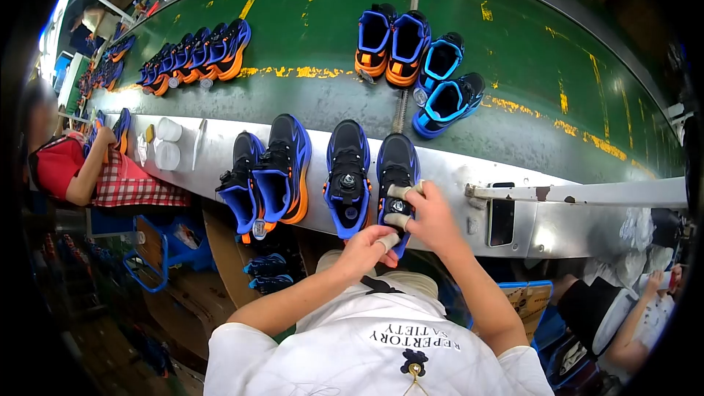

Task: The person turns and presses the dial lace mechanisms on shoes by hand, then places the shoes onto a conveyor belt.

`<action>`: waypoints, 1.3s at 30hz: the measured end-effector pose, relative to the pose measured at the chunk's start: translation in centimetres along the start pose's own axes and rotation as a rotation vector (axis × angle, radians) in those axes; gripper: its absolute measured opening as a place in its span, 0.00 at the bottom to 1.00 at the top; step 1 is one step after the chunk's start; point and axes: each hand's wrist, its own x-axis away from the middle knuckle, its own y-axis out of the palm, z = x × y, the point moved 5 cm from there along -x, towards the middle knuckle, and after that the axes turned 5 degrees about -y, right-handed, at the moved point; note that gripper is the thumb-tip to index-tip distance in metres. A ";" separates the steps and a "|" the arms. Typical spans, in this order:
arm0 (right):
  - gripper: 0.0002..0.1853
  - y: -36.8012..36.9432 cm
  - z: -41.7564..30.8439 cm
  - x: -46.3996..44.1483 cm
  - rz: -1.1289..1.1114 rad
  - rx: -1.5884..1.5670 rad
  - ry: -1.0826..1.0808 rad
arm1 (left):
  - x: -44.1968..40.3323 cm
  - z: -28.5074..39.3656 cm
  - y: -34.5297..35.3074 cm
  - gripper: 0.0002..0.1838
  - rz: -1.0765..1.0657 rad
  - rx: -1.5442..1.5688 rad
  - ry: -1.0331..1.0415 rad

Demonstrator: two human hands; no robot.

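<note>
In the head view, the right hand [433, 221] works over the black-and-blue shoe [398, 155]. Two of its fingertips, in pale covers, sit apart on the tongue area, one on the toe side of the round dial [398, 206] and one on the heel side; whether they squeeze the dial I cannot tell. The shoe lies beneath them, its toe pointing away past the fingertips. The left hand [365, 251] has its fingers closed on the heel end of the same shoe, just nearer the body than the right fingertips.

Just left of the right hand's fingers, beyond the left hand's, stands a matching shoe [347, 145], with an orange-soled pair [290, 148] farther left. To the right of the right fingers, well apart, a phone [501, 221] lies on the metal ledge [444, 169]. Beyond the fingers, four more shoes [407, 48] stand on the green surface [315, 37].
</note>
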 end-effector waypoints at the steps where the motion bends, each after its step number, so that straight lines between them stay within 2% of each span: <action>1: 0.27 0.8 0.9 0.2 -0.036 -0.003 0.019 | -0.2 -0.3 0.2 0.14 -0.005 0.087 -0.020; 3: 0.23 0.8 1.7 0.2 -0.095 -0.052 0.019 | -0.8 -0.9 0.8 0.15 -0.014 0.268 -0.054; 6: 0.22 -0.3 1.5 -0.1 -0.188 -0.072 -0.042 | -1.3 -1.2 1.2 0.14 -0.028 0.357 -0.039; 9: 0.23 0.0 1.3 -0.1 -0.223 -0.044 0.046 | -1.8 -1.3 1.4 0.13 -0.078 0.440 -0.013; 12: 0.23 -0.7 1.7 0.3 -0.236 -0.209 0.094 | -2.2 -1.7 1.5 0.13 -0.092 0.485 -0.013; 15: 0.20 -1.9 0.6 0.0 -0.218 -0.206 0.078 | -2.3 -1.9 1.7 0.13 -0.109 0.481 -0.023; 18: 0.22 -0.8 1.6 0.2 -0.169 -0.121 0.031 | -2.5 -1.9 1.8 0.13 -0.101 0.478 -0.008; 21: 0.18 -0.9 2.2 0.4 -0.157 -0.193 0.090 | -2.5 -2.0 2.1 0.12 -0.106 0.483 0.000; 24: 0.19 -1.4 0.7 0.2 -0.147 0.004 0.039 | -2.6 -2.0 2.4 0.12 -0.106 0.486 -0.009; 27: 0.29 -1.0 1.5 0.6 -0.163 -0.069 -0.170 | -2.4 -1.9 2.7 0.12 -0.089 0.490 -0.015; 30: 0.31 -3.0 1.3 0.5 -0.145 -0.177 0.042 | -2.6 -2.0 3.0 0.12 -0.104 0.488 -0.019; 31: 0.26 -3.2 1.0 0.5 -0.140 -0.141 0.069 | -2.6 -2.1 3.1 0.12 -0.104 0.494 -0.016; 34: 0.21 -1.8 2.7 1.2 -0.132 -0.060 0.040 | -2.7 -2.1 3.4 0.12 -0.107 0.501 -0.010; 39: 0.16 -2.7 2.7 1.4 -0.142 -0.178 0.059 | -2.9 -2.2 3.7 0.12 -0.103 0.499 -0.028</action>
